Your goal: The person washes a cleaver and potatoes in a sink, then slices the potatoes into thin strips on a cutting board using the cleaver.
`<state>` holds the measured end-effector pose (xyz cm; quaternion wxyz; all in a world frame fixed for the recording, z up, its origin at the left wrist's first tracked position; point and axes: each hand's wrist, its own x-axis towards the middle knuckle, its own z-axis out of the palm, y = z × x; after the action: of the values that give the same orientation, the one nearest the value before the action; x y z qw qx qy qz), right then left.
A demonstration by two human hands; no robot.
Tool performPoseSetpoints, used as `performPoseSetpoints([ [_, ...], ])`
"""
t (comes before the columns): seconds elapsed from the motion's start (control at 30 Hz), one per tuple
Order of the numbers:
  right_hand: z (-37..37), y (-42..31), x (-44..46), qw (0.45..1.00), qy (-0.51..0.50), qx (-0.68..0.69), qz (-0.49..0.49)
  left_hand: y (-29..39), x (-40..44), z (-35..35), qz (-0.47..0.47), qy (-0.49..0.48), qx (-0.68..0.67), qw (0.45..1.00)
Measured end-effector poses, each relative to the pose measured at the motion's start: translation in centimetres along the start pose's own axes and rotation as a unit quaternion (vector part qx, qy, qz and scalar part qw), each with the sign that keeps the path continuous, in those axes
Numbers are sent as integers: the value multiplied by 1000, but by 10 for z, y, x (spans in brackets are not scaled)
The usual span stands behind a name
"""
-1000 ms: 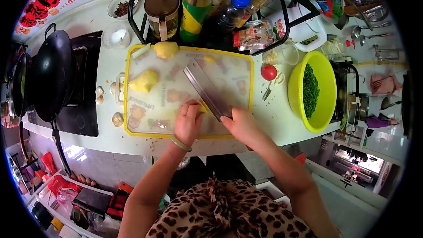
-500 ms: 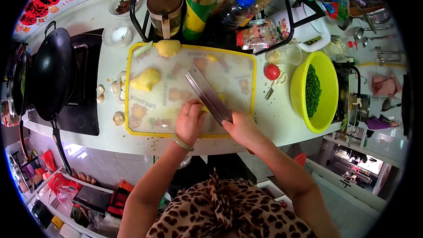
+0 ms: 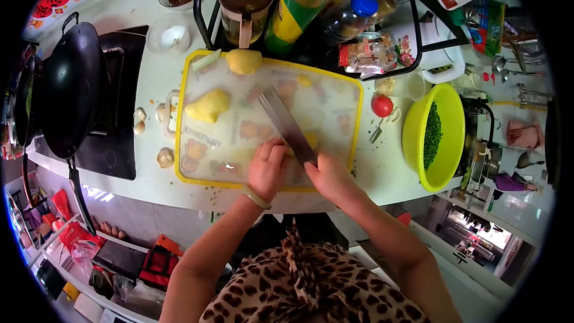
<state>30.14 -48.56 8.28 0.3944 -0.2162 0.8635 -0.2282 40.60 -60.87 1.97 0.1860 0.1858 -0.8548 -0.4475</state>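
My right hand (image 3: 330, 176) is closed round the handle of a kitchen cleaver (image 3: 287, 126), its blade slanting up and left over the cutting board (image 3: 329, 108). Against the blade's left side, my left hand (image 3: 267, 167) has its fingers curled on a yellow potato piece (image 3: 311, 139), mostly hidden by the fingers and blade. A peeled potato (image 3: 207, 106) lies on the board's left half, and another peeled potato (image 3: 244, 61) rests at the top edge beside a pale green stalk piece (image 3: 206, 61). Farther up lies a small yellow bit (image 3: 304, 80).
Right of the board stand a tomato (image 3: 382, 106) and a lime-green basin (image 3: 451, 149) of chopped greens. Garlic (image 3: 165, 157) lies to the left, near a black wok (image 3: 72, 90) on the stove. A black rack (image 3: 418, 15) with jars and bottles borders the back.
The whole view has shifted, so the board and counter items sit farther right in the picture. Both hands keep nearly the same pose, with the cleaver still over the potato piece.
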Motion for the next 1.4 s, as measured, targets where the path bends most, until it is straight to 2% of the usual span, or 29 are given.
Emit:
performPoseSetpoints([
  [0.07,11,-9,7,991,39,-129,4,1,1,0,1,1,-8,1000],
  [0.1,16,-12,11,991,39,-128,5,0,0,1,0,-1,-8,1000],
  [0.17,20,-14,15,994,102,-35,-31,-1,0,3,11,8,-13,1000],
  [0.23,20,-4,23,990,126,-36,-56,-3,1,2,22,3,-9,1000],
  [0.33,9,-5,22,994,97,-32,-45,-3,2,0,28,1,5,1000],
  [0.4,-7,-9,11,999,43,-4,22,-2,1,-1,32,1,11,999],
  [0.6,-23,-7,-16,1000,5,-21,-1,-1,2,-1,15,-7,-18,1000],
  [0.73,-16,-2,-21,1000,14,10,-18,-1,2,-2,26,-5,4,1000],
  [1.4,-21,-14,-15,998,-37,16,56,-3,1,-1,19,-3,1,1000],
])
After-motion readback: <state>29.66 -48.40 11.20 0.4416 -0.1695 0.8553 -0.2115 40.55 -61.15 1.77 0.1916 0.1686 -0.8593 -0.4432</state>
